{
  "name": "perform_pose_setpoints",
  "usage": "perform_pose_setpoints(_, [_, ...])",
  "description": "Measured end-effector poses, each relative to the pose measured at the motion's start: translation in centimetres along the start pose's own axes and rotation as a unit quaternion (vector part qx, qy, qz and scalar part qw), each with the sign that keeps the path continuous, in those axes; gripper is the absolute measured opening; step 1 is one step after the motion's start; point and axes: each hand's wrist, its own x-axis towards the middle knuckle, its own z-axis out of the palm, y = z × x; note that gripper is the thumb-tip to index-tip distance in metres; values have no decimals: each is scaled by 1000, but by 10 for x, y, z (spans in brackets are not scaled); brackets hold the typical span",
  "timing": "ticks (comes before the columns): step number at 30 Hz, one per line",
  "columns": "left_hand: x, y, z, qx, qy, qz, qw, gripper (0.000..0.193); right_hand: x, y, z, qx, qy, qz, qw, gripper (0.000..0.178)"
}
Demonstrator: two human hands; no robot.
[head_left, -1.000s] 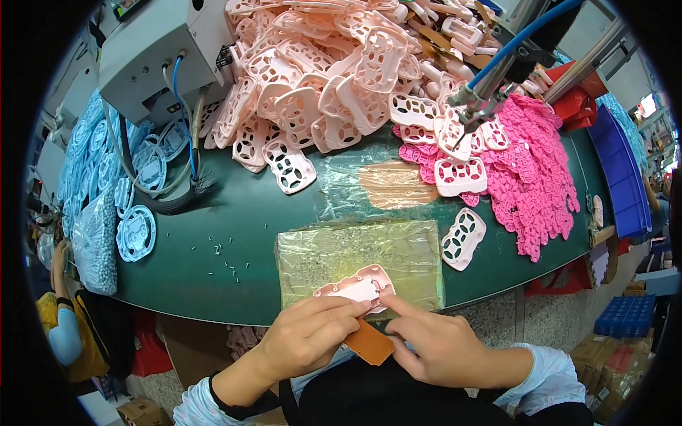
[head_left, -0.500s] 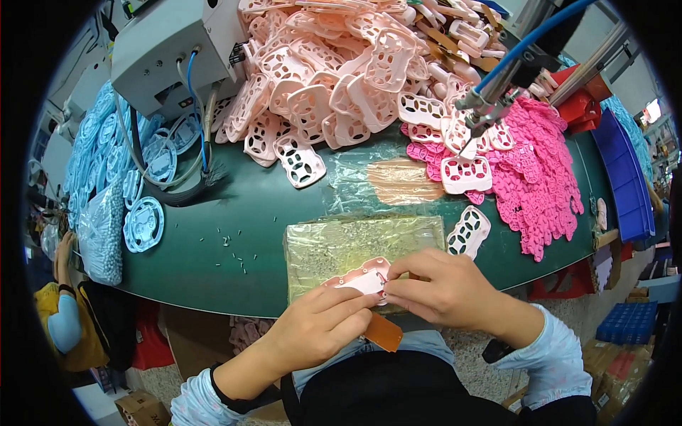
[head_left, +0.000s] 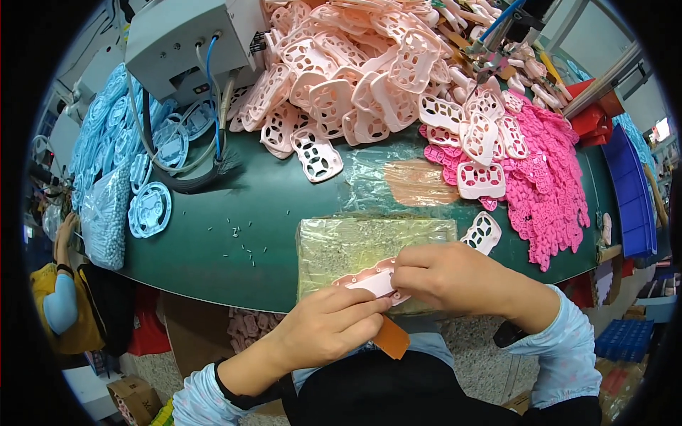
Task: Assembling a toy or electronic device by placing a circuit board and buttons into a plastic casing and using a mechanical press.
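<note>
A pale pink plastic shell (head_left: 343, 280) with small posts along its rim is tilted over the front of a tape-wrapped yellowish block (head_left: 376, 234). Inside the shell lies a flat white piece (head_left: 378, 283). My left hand (head_left: 323, 323) grips the shell's near side, thumb and fingers closed. At its right end my right hand (head_left: 444, 278) is pinched against the shell; whatever is between those fingertips is hidden. An orange-brown flat piece (head_left: 391, 338) sticks out below my left fingers, and how it joins the shell is covered.
Pale pink shells (head_left: 341, 64) are heaped at the back, bright pink parts (head_left: 543, 184) at the right. Light blue parts (head_left: 150, 209) and a grey machine box (head_left: 188, 53) stand left. Small metal pins (head_left: 236, 232) lie scattered on the green table (head_left: 206, 266). A co-worker's hand (head_left: 65, 238) shows far left.
The whole view has shifted slightly to the left. My right fingers have bunched closer over the shell's right end, hiding a small reddish piece seen there before. My left hand keeps its hold.
</note>
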Motion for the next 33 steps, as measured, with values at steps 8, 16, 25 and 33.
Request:
perform_pose_setpoints(8, [-1, 12, 7, 47, -10, -94, 994, 21, -3, -4, -17, 68, -34, 35, 996, 22])
perform_pose_setpoints(16, [-4, 10, 16, -80, 86, -179, 977, 56, -21, -22, 6, 218, 139, 102, 961, 27])
perform_pose_setpoints(25, [-23, 15, 9, -14, 109, -228, 967, 70, -10, -4, 23, 155, 187, 105, 964, 31])
perform_pose_setpoints(33, [-26, 13, 5, 21, 87, -197, 976, 44, -9, -3, 29, 64, 176, 37, 982, 31])
